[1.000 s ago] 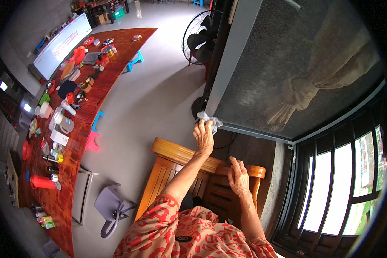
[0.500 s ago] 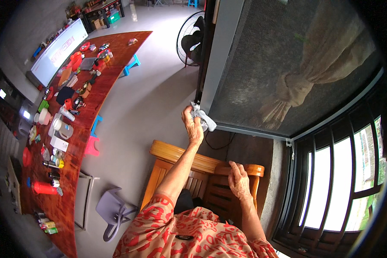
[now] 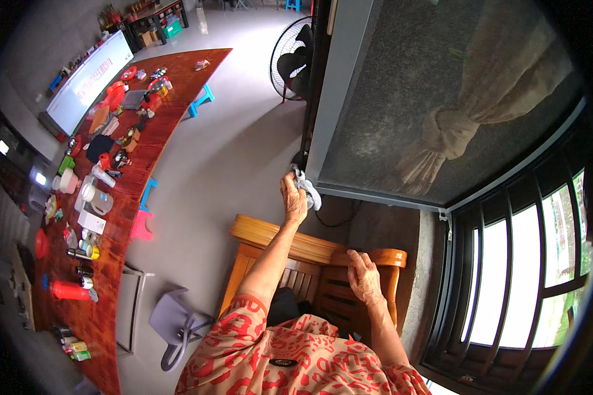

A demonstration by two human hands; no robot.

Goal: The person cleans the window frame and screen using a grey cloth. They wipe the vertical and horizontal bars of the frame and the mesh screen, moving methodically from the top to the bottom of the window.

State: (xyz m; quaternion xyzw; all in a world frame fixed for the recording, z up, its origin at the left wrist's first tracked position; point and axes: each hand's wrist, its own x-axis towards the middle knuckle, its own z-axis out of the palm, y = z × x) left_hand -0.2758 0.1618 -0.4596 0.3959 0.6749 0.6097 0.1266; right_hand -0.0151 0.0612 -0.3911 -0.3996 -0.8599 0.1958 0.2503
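Left hand (image 3: pixel 294 199), fingers closed on a grey cloth (image 3: pixel 308 187), presses it to the frame (image 3: pixel 327 112) corner just above; right hand (image 3: pixel 365 276), fingers spread, braces on the chair (image 3: pixel 310 247) back (a long reach). Overbalancing could cost the footing.

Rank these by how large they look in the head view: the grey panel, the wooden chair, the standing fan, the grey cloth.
1. grey panel, clearly largest.
2. wooden chair; it is nearer the camera, so true size is unsure.
3. standing fan, partly hidden by the panel edge.
4. grey cloth, bunched in the left hand.
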